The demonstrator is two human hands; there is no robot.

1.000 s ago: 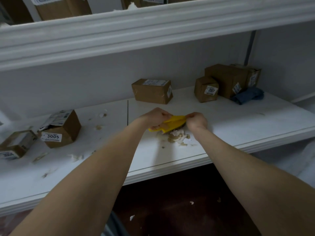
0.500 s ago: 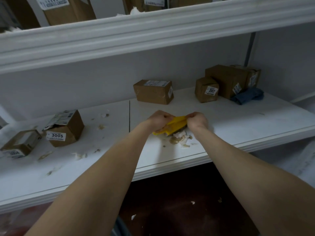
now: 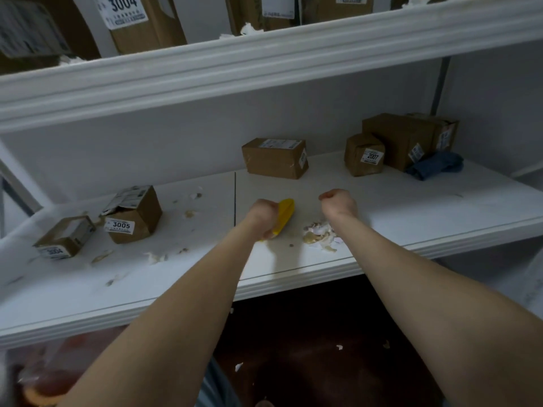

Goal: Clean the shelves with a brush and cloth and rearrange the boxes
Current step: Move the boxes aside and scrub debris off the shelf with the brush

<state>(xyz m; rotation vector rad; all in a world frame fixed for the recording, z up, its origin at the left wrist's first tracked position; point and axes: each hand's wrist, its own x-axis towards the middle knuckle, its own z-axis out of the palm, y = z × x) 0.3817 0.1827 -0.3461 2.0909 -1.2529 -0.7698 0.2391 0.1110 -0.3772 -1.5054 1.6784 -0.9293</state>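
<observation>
Someone sweeping scraps on a white shelf point(image 3: 411, 221) with a small yellow brush point(image 3: 285, 211).

The left hand point(image 3: 264, 217) has its fingers wrapped round the brush, just left of a debris pile point(image 3: 320, 237). The right hand point(image 3: 338, 202) is a curled fist, apparently empty. The brush looks like light, stiff plastic, best gripped along its back. A soft blue cloth point(image 3: 435, 168) lies beside the boxes point(image 3: 402, 139) at right.
</observation>
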